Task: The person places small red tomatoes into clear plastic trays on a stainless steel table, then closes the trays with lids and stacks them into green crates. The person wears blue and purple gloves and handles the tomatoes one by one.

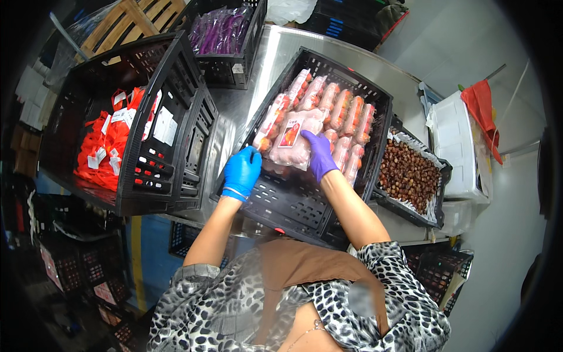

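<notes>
In a purple glove, my right hand point(323, 156) grips the right side of a clear-wrapped fruit pack point(299, 134), thumb on top. The pack lies tilted and bears a printed label with a picture of red fruit. My left hand point(242, 171), gloved in blue, has its fingertips bunched beside the near end of another fruit pack point(273, 121); whether it pinches the wrap cannot be made out. Both hands are over a black plastic crate point(290, 202). Wrapped packs of red-orange fruit point(341, 110) stand on edge in rows in its far and right parts.
The crate rests on a stainless steel table point(272, 57). To the left, a tilted black crate point(145, 110) contains red net bags point(103, 149) with white tags. Behind is a crate of purple wrapped produce point(220, 28). A paper-lined crate of chestnuts point(409, 174) and a white foam box point(455, 145) are right.
</notes>
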`<act>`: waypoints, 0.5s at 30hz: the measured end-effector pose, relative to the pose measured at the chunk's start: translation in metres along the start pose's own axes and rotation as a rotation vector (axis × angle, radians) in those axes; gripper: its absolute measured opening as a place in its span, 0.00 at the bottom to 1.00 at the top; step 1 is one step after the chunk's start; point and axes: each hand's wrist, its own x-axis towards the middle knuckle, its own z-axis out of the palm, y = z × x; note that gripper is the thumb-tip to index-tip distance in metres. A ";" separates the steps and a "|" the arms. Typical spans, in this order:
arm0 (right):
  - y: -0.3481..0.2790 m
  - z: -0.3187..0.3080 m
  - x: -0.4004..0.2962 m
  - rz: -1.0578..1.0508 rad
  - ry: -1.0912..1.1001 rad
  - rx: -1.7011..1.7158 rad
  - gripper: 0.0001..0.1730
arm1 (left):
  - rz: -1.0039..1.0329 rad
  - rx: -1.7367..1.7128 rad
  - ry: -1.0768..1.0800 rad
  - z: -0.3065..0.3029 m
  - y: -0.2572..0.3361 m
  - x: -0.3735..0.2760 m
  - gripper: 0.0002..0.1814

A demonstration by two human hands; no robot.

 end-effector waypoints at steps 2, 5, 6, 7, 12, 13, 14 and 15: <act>0.001 -0.021 0.008 -0.051 -0.012 0.013 0.33 | -0.120 -0.255 -0.117 0.018 -0.037 -0.003 0.13; -0.028 -0.043 -0.003 -0.024 -0.064 0.139 0.33 | -1.008 -1.046 -0.279 0.026 -0.061 -0.018 0.24; -0.022 -0.086 0.030 -0.017 0.006 0.100 0.32 | -1.148 -1.161 -0.295 0.030 -0.044 -0.013 0.42; -0.042 -0.079 0.017 0.025 -0.060 0.222 0.34 | -1.201 -1.256 -0.197 0.031 -0.038 -0.011 0.45; -0.070 -0.090 0.039 -0.012 -0.162 0.553 0.36 | -1.099 -1.503 -0.116 0.060 0.015 0.010 0.54; -0.070 -0.094 0.046 -0.056 -0.147 0.578 0.38 | -0.994 -1.555 -0.161 0.065 0.022 0.011 0.53; -0.070 -0.098 0.064 -0.122 -0.115 0.556 0.41 | -0.885 -1.610 -0.204 0.071 0.030 0.013 0.53; -0.070 -0.093 0.075 -0.167 -0.135 0.615 0.40 | -0.840 -1.699 -0.227 0.081 0.013 0.020 0.51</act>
